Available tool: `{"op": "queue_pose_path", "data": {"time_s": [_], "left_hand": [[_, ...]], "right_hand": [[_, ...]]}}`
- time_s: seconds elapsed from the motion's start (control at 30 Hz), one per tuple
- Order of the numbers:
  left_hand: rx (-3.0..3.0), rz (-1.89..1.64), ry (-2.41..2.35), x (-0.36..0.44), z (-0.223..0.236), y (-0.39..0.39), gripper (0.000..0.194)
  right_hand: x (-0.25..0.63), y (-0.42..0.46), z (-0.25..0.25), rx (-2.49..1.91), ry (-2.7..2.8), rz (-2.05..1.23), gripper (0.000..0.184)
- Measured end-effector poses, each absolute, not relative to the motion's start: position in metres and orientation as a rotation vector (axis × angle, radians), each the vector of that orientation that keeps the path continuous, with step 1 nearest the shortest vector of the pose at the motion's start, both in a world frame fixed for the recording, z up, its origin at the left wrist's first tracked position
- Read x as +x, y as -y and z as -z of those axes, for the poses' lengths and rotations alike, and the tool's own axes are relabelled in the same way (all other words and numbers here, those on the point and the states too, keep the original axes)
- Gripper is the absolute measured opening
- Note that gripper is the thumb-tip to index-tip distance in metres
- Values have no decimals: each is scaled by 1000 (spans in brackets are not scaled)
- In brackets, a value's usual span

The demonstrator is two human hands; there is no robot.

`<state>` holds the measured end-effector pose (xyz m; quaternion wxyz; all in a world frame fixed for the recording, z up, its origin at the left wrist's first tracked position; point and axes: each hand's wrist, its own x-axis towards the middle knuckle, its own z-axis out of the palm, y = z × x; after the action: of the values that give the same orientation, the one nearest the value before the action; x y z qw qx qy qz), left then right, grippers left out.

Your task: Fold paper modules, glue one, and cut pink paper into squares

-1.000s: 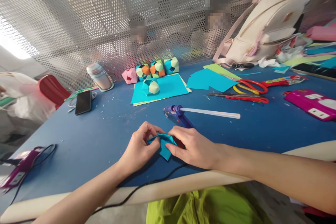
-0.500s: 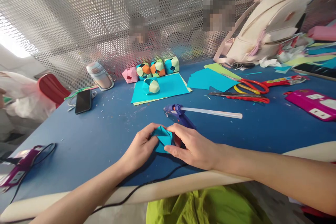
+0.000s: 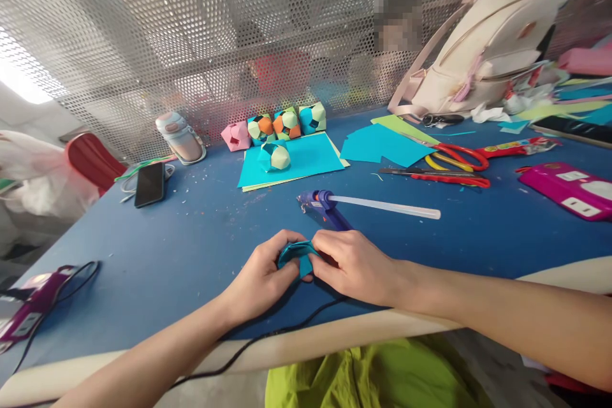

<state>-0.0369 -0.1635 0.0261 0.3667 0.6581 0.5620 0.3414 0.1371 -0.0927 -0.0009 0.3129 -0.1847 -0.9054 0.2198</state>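
A folded piece of blue paper (image 3: 304, 262) is held between both hands just above the near part of the table. My left hand (image 3: 266, 275) is closed on its left side, the thumb pressed against the inner face. From the right, my right hand (image 3: 356, 266) pinches the paper's edge between thumb and fingers. Part of the paper is hidden behind the fingers. Right beyond my hands lies a purple hot glue gun (image 3: 326, 207) with a long clear glue stick (image 3: 389, 206) sticking out of its back.
Several folded paper balls (image 3: 285, 123) line the mesh screen; another ball (image 3: 274, 157) sits on blue sheets (image 3: 315, 161). Scissors (image 3: 459, 158), a box cutter (image 3: 440, 176) and a magenta power strip (image 3: 568, 190) lie right. A phone (image 3: 150, 185) and bottle (image 3: 180, 138) are left. A black cord (image 3: 268, 334) crosses the table's near edge.
The folded paper has been tipped, so its opened inner side shows instead of the flat folded face. My right fingers have closed in on its edge, and my left thumb has moved inside.
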Motion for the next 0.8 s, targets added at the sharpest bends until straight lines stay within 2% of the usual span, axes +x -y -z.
{"op": "queue_pose_path", "data": {"time_s": [0.13, 0.43, 0.63, 0.8], "left_hand": [[1732, -894, -1450, -38, -29, 164, 14], [1785, -936, -1557, -42, -26, 161, 13], [1728, -878, -1432, -39, -30, 165, 7], [1862, -899, -1449, -39, -27, 163, 13]], "right_hand": [[137, 95, 2, -455, 2391, -563, 24], [138, 95, 3, -433, 2413, -553, 20], [138, 93, 4, -406, 2388, -514, 25], [138, 93, 5, -369, 2394, -487, 26]]}}
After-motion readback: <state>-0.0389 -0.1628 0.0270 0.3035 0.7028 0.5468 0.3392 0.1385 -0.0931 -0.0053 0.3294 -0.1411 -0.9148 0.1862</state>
